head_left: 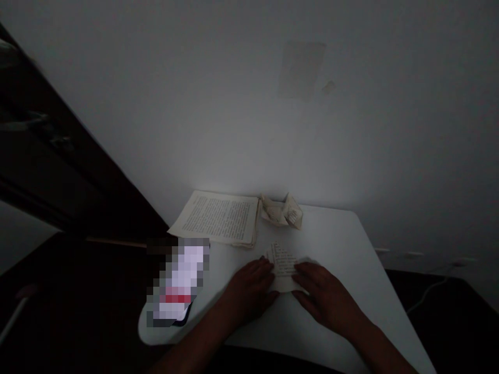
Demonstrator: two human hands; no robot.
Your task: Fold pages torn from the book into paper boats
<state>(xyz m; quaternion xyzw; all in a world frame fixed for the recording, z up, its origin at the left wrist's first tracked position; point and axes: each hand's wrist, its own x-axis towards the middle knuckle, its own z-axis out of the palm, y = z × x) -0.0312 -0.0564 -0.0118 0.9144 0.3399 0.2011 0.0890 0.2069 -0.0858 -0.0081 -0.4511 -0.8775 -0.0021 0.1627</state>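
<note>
A small folded paper (284,267) with printed text lies on the white table, pointed at the far end and with a plain strip along its near edge. My left hand (253,283) holds its left side, the fingers over the print and the thumb at the near edge. On the right side, my right hand (322,291) grips it with fingertips on top and the thumb by the near corner. Parts of the paper's sides are hidden under the fingers. Beyond it stands a folded paper boat shape (281,212) with raised points.
A stack of printed pages (218,217) lies at the table's back left. A phone (181,280), its lit screen blurred out, rests near the left edge. The white table (335,228) meets a wall (234,104) behind. A cable (429,293) hangs at right.
</note>
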